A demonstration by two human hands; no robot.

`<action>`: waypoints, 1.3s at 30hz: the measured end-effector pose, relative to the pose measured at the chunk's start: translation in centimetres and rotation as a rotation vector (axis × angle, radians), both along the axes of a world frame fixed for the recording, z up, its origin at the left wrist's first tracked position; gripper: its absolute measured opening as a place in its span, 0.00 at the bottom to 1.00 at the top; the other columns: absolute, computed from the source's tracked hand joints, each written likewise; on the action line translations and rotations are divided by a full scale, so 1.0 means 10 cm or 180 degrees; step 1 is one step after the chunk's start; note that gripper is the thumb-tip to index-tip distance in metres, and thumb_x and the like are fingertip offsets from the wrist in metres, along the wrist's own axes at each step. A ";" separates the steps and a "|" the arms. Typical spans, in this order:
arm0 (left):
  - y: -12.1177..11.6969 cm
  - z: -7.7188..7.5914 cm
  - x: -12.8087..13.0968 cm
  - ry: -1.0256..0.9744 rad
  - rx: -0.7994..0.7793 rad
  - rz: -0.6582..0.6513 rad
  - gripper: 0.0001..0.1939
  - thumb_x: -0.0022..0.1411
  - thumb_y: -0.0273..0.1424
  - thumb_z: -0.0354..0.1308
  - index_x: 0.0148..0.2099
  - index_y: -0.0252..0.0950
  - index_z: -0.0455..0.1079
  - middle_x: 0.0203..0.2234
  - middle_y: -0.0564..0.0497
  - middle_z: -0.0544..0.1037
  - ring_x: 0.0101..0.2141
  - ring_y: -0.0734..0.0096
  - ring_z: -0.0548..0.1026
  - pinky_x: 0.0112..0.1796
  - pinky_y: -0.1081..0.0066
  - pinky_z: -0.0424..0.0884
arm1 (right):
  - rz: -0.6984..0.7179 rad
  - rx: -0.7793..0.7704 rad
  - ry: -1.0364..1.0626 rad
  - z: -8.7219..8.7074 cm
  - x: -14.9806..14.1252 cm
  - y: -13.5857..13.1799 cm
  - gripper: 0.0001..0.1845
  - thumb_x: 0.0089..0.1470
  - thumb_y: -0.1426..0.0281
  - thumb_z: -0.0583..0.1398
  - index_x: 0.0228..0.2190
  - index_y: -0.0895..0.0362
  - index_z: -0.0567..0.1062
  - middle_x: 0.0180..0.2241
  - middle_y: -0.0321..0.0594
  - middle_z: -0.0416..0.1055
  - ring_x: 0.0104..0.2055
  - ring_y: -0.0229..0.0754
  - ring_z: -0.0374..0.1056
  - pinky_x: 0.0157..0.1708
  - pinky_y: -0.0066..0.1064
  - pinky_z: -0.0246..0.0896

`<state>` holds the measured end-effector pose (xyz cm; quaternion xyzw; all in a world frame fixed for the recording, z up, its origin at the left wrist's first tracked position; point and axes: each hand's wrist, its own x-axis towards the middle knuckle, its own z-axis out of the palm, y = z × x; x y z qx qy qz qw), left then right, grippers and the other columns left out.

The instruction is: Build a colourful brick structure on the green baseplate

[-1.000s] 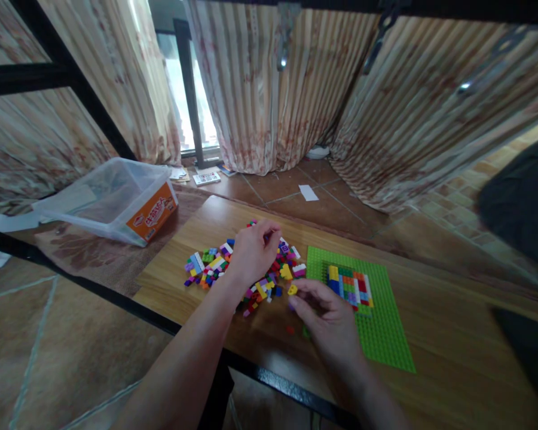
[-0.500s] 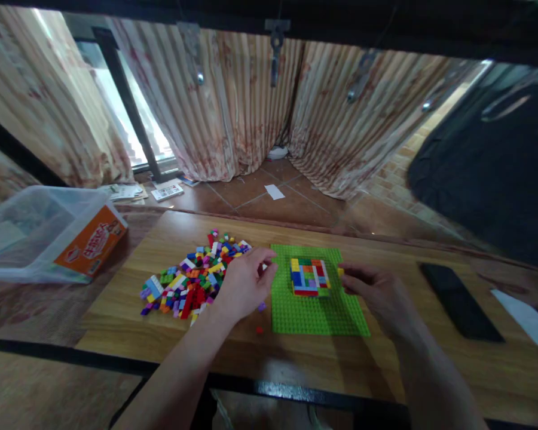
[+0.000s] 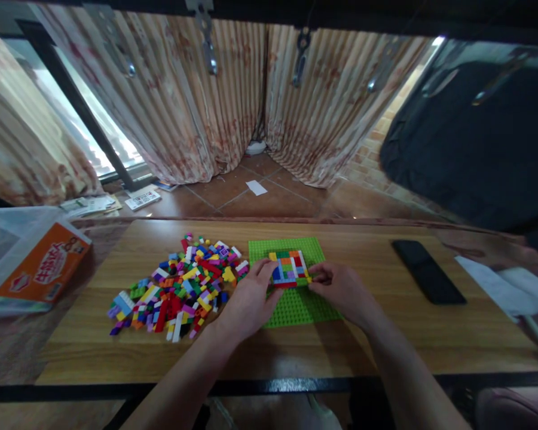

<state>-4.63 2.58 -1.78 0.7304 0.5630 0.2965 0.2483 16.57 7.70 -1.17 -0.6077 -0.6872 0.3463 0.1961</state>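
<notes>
A low build of toy bricks in mixed colours sits on the green studded baseplate. My left hand holds the build's left side, with the fingers near its far left corner and the thumb at its near edge. At the build's right side is my right hand, its fingertips pinched on a small yellow brick against the near right corner. The fingers partly hide this brick, and I cannot tell whether it is pressed on.
A spread pile of loose bricks covers the table to the left. A clear bin with an orange label stands beyond the table's left end. A black phone and white paper lie to the right.
The view has shifted. My left hand has moved from beside the baseplate onto the build. My right hand has carried the yellow brick left to the build's edge.
</notes>
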 end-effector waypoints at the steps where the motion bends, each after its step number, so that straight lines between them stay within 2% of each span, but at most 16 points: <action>1: 0.00 0.00 0.00 0.0016 -0.0016 -0.0018 0.21 0.62 0.26 0.55 0.58 0.37 0.62 0.57 0.40 0.67 0.54 0.57 0.72 0.49 0.58 0.76 | 0.0005 -0.0043 0.0081 -0.01 0.00 0.00 0.14 0.44 0.74 0.64 0.37 0.58 0.78 0.27 0.37 0.78 0.29 0.40 0.74 0.31 0.31 0.66; 8: 0.00 -0.02 0.01 0.0085 0.0050 -0.0073 0.20 0.62 0.23 0.54 0.56 0.33 0.64 0.57 0.39 0.67 0.56 0.57 0.70 0.54 0.57 0.72 | -0.0047 -0.0303 0.0511 -0.05 0.03 0.00 0.16 0.45 0.73 0.65 0.40 0.58 0.76 0.26 0.36 0.78 0.29 0.40 0.75 0.30 0.30 0.67; 14: 0.02 -0.05 0.02 0.0166 0.0165 -0.0094 0.19 0.62 0.22 0.54 0.56 0.30 0.64 0.56 0.38 0.68 0.56 0.57 0.70 0.56 0.56 0.70 | -0.0299 -0.0815 0.0940 0.00 0.00 0.02 0.10 0.54 0.70 0.61 0.40 0.59 0.76 0.23 0.35 0.76 0.25 0.37 0.73 0.28 0.27 0.70; 21: 0.01 -0.06 0.02 0.0315 0.0210 -0.0085 0.19 0.61 0.22 0.54 0.55 0.30 0.65 0.56 0.37 0.68 0.56 0.56 0.70 0.57 0.57 0.69 | -0.0450 -0.0997 0.1054 -0.05 -0.02 0.08 0.11 0.49 0.67 0.66 0.35 0.59 0.75 0.20 0.33 0.73 0.20 0.33 0.69 0.22 0.25 0.66; 32: 0.01 -0.10 0.04 0.0364 0.0229 -0.0040 0.19 0.60 0.22 0.55 0.54 0.31 0.66 0.56 0.38 0.67 0.54 0.56 0.72 0.55 0.57 0.71 | -0.0211 -0.0810 0.0922 -0.11 -0.02 0.07 0.07 0.51 0.68 0.62 0.32 0.59 0.76 0.20 0.32 0.71 0.20 0.33 0.67 0.21 0.24 0.62; 36: 0.02 -0.11 0.04 0.0279 0.0317 -0.0017 0.17 0.60 0.22 0.56 0.52 0.33 0.66 0.55 0.40 0.68 0.53 0.58 0.72 0.55 0.57 0.72 | -0.0061 -0.0786 0.0937 -0.08 0.00 0.07 0.09 0.52 0.66 0.61 0.32 0.59 0.76 0.21 0.33 0.72 0.21 0.33 0.67 0.22 0.24 0.62; 39: 0.02 -0.11 0.03 0.0218 0.0400 -0.0015 0.16 0.61 0.22 0.55 0.52 0.33 0.66 0.54 0.41 0.68 0.54 0.59 0.71 0.55 0.57 0.71 | 0.0017 -0.0843 0.0934 -0.06 0.00 0.06 0.13 0.57 0.62 0.57 0.29 0.59 0.75 0.22 0.35 0.72 0.22 0.34 0.67 0.23 0.25 0.63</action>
